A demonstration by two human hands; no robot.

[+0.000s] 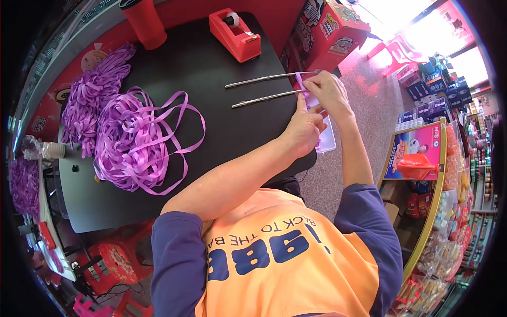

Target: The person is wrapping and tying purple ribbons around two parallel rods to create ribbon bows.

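Note:
Two thin twisted metal rods [261, 79] lie side by side across the right part of the black table [232, 127], pointing left. Near their right ends a strip of purple ribbon [299, 81] spans from one rod to the other. My right hand [330, 94] is closed at that end, fingertips pinching the ribbon. Just below it, my left hand [303, 129] presses its index finger up against the ribbon by the lower rod, its other fingers curled in. Between and under the hands, the ribbon is partly hidden. A clear plastic box [328, 138] with purple in it shows beside the table edge.
A big loose pile of purple ribbon [132, 142] lies on the table's left, with a second bundle [97, 87] behind it. A red tape dispenser [235, 36] and red cylinder [143, 24] stand at the back. Right are a red carton [330, 37] and display case [441, 158].

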